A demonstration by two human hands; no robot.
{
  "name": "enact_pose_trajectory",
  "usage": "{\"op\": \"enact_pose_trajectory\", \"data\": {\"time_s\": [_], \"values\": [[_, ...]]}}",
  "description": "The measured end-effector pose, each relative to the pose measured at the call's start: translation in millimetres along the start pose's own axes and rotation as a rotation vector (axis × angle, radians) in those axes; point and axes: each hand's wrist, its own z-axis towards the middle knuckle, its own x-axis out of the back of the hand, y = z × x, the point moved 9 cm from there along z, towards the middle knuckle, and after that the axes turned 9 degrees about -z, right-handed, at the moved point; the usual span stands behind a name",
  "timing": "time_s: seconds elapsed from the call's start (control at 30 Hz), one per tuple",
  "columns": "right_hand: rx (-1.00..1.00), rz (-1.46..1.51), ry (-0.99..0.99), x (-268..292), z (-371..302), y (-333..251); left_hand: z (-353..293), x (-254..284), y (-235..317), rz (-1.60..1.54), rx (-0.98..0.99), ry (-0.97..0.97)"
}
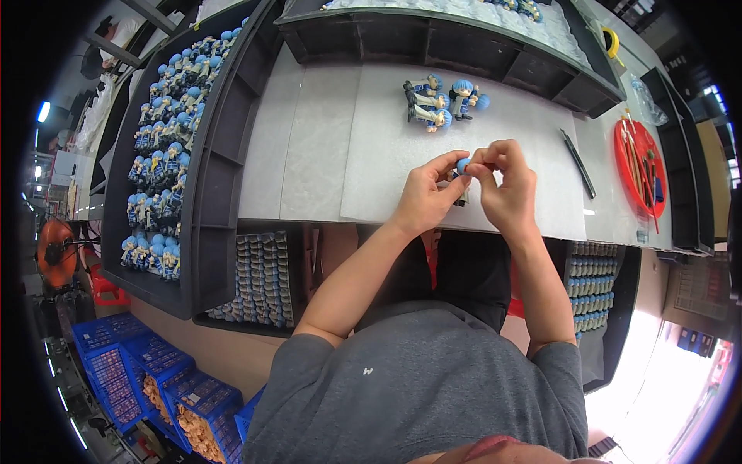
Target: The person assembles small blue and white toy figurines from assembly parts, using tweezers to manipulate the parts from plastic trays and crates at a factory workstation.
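Near the front edge of the pale work table (325, 166), both hands are together at one small blue-haired figurine (463, 165). My left hand (427, 193) is closed round its body, so much of it is covered. At the figurine's head, my right hand (506, 185) has thumb and index finger pinched together; whether a small part sits between those fingertips is hidden. Beyond the hands, several like figurines (427, 108) lie in a loose group, and one figurine (462, 99) beside them faces me.
A black crate (212, 170) with rows of figurines stands at left. Another black crate (448, 39) spans the back. On the right are a dark pen-like tool (578, 164) and a red tray (624, 166) of brushes. Blue baskets (116, 379) sit lower left.
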Motion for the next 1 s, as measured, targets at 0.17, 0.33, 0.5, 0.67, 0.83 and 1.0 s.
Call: {"op": "enact_pose_trajectory", "data": {"time_s": [0.17,0.33,0.5,0.67,0.83,1.0], "values": [[0.030,-0.120,-0.015,0.6,1.3,-9.2,-1.5,-0.5,-2.1,0.031,0.065,-0.025],[-0.110,-0.221,0.053,18.5,9.9,32.8,-3.3,0.9,-1.0,-0.007,0.038,-0.043],[-0.014,-0.635,-0.004,27.3,5.9,32.2,-1.1,3.0,3.1,-0.261,0.062,-0.046],[-0.073,-0.341,-0.032,15.4,-13.5,12.6,1.7,10.6,7.7,-0.510,0.067,0.027],[-0.685,0.560,-0.233,-39.5,-37.8,34.9,4.3,20.4,15.9,-0.491,0.024,0.047],[-0.424,0.265,-0.166,-32.5,-35.8,51.9,6.6,19.6,9.3,-0.283,-0.165,-0.006]]}}
